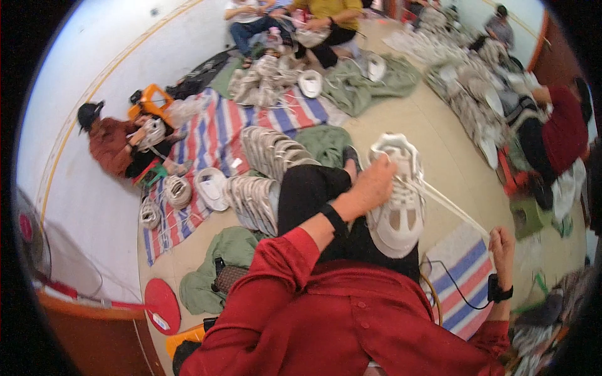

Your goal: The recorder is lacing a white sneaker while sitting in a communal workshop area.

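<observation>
A white and beige sneaker [397, 229] rests on my right thigh, its toe toward me and its opening away. My left hand [374, 183] is closed at the left side of its lacing, fingertips pinched near the upper eyelets; what exactly they grip is partly hidden. From the lacing a white shoelace [453, 208] runs taut, down and to the right. Its far end is in my right hand [501, 247], whose fingers are closed around it, well apart from the sneaker.
Nested rows of similar shoes [276, 153] stand left of my knees. Beyond lies a striped sheet [216, 135] with more shoes. Co-workers sit at left [116, 147], at the back [338, 19] and at right [564, 131]. A red round base [162, 306] stands at lower left.
</observation>
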The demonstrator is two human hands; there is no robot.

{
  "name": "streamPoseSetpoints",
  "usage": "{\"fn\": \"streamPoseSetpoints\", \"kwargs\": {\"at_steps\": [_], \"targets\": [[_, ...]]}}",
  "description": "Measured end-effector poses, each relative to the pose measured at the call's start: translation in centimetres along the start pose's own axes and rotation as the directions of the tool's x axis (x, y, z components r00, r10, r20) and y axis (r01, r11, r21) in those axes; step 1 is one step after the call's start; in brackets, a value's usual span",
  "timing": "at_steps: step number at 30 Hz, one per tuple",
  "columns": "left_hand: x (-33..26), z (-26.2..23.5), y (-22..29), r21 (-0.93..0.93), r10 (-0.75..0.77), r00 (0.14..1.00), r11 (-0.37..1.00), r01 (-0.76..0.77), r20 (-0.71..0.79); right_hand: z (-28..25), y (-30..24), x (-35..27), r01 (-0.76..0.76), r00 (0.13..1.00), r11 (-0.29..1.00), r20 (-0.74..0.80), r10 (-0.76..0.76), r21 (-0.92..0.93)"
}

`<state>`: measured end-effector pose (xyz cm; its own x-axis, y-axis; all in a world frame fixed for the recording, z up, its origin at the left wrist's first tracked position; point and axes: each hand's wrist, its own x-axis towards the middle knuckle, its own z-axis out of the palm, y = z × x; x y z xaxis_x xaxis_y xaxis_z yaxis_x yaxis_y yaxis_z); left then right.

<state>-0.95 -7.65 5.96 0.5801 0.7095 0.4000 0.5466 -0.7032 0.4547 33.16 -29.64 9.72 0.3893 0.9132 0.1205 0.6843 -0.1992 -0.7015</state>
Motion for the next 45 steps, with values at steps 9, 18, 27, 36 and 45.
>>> {"fn": "streamPoseSetpoints", "kwargs": {"at_steps": [9, 18, 27, 36, 45], "targets": [[-0.1, -0.8, 0.3, 0.032, 0.033, 0.999, 0.999, -0.032, -0.003, -1.0, -7.6, -4.7, 0.158, 0.987, 0.875, -0.054, -0.15, 0.458], [-0.1, -0.7, 0.3, 0.011, 0.036, 0.999, 0.999, -0.036, -0.021, -4.1, -11.5, -9.5, 0.253, 0.893, 0.827, 0.207, -0.399, 0.503], [-0.4, 0.2, 0.2, -0.155, 0.067, 0.994, 0.985, -0.079, -0.085, -6.8, 1.7, 9.8, 0.239, 0.936, 0.927, -0.321, -0.142, 0.289], [-1.6, 0.2, -0.6, -0.326, -0.034, 0.987, 0.945, -0.019, -0.156, 11.4, -11.1, 8.2, 0.622, 0.776, 0.769, 0.008, -0.63, 0.147], [-1.1, 0.8, 0.3, -0.252, 0.014, 0.977, 0.965, -0.068, -0.211, 15.3, -11.7, 7.8, 0.616, 0.782, 0.788, 0.118, -0.612, 0.004]]}}
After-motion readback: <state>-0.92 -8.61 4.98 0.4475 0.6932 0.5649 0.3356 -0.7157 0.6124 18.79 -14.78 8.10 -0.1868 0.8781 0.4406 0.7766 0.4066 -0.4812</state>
